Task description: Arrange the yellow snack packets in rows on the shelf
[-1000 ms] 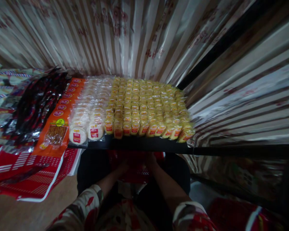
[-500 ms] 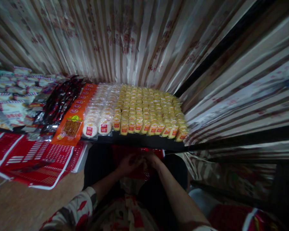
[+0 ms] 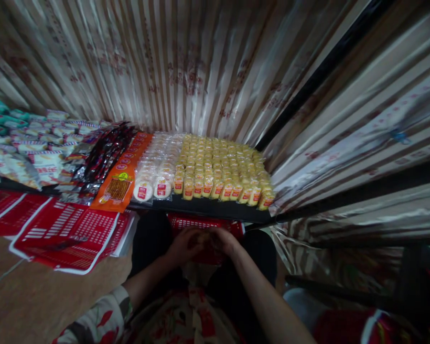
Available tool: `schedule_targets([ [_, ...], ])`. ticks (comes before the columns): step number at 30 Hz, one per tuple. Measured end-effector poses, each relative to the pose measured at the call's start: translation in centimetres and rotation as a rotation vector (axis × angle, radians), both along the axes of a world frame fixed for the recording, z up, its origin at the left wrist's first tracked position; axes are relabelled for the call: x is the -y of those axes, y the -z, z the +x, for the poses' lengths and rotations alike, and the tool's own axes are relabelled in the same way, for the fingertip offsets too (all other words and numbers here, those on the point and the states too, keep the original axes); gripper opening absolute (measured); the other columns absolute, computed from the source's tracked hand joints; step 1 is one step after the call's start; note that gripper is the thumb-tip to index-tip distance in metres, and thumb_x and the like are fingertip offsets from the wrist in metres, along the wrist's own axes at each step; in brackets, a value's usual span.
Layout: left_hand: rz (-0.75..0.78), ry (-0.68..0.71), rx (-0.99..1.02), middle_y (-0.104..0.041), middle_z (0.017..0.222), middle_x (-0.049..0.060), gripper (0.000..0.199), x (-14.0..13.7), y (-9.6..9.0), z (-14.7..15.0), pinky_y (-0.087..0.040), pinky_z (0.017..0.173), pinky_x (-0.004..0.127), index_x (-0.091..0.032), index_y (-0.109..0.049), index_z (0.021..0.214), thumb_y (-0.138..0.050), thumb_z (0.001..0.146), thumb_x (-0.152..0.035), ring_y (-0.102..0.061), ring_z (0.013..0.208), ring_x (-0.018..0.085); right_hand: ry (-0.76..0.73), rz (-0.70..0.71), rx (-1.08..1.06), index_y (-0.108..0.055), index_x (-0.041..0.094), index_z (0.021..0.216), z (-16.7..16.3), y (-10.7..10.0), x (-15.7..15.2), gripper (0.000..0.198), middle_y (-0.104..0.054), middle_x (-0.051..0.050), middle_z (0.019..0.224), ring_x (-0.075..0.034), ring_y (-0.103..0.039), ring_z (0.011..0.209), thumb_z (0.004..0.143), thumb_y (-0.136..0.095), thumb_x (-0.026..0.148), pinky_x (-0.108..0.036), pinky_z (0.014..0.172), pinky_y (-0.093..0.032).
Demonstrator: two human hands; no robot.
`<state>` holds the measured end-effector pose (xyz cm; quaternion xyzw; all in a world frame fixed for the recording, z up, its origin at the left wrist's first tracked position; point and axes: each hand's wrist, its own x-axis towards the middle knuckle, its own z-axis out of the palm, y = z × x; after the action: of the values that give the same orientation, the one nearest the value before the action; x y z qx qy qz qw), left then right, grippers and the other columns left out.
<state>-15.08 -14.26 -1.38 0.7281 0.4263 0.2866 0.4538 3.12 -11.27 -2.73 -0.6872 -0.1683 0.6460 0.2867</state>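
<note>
My left hand (image 3: 186, 244) and my right hand (image 3: 225, 240) meet low in front of me, over my lap. Their fingers are curled inward around something small and dim that I cannot make out. Just beyond and beneath them is a red basket (image 3: 179, 221), partly hidden by the hands and the shelf. Past it, on a dark shelf (image 3: 215, 208), stand rows of small yellow wrapped snacks (image 3: 222, 167) with red-orange labels. Left of these are stacks of round white rice crackers (image 3: 153, 177) in clear wrappers.
An orange snack pouch (image 3: 120, 179), dark shiny packets (image 3: 109, 153) and white packets (image 3: 46, 165) fill the shelf's left part. Red baskets (image 3: 69, 234) with white rims stand below. A striped curtain (image 3: 186, 62) hangs behind, with a dark slanting post (image 3: 308, 81) at right.
The view has shifted slightly, so the shelf goods sit further right and the white packets show more. Both hands stay together over my lap, with a small shift of the fingers.
</note>
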Motion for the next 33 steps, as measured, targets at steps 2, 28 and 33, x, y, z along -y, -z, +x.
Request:
schedule_targets([
  [2,0.039,0.024,-0.018,-0.054,0.121,0.009,0.041,0.0,-0.5,-0.2,-0.041,0.098,0.036,-0.02,-0.052,0.116,-0.059,0.076,-0.026,-0.05,0.111,0.021,0.042,-0.007,-0.047,-0.054,0.016,0.064,-0.4,-0.6,0.0,0.016,-0.059,0.001,0.058,-0.007,-0.054,0.051,0.077,-0.049,0.009,-0.015,0.047,-0.04],
  [28,-0.526,-0.435,0.364,-0.065,0.077,0.003,0.016,-1.5,-2.6,-0.4,-0.05,0.072,0.03,-0.016,-0.056,0.083,-0.051,0.075,-0.029,-0.062,0.071,0.016,-0.061,0.629,0.009,-0.06,0.018,0.096,-3.4,-6.1,0.1,0.047,-0.061,0.001,0.072,-0.011,-0.054,0.062,0.057,-0.072,0.041,-0.023,0.062,-0.045],
  [33,0.106,-0.433,0.011,-0.058,0.104,0.007,0.035,-2.8,-3.2,-1.5,-0.047,0.083,0.031,-0.017,-0.056,0.106,-0.052,0.071,-0.016,-0.058,0.084,0.015,-0.259,0.819,0.392,-0.061,0.018,0.097,-3.9,-8.0,-1.3,0.037,-0.056,0.003,0.072,-0.01,-0.047,0.058,0.063,-0.066,0.032,-0.023,0.057,-0.044],
])
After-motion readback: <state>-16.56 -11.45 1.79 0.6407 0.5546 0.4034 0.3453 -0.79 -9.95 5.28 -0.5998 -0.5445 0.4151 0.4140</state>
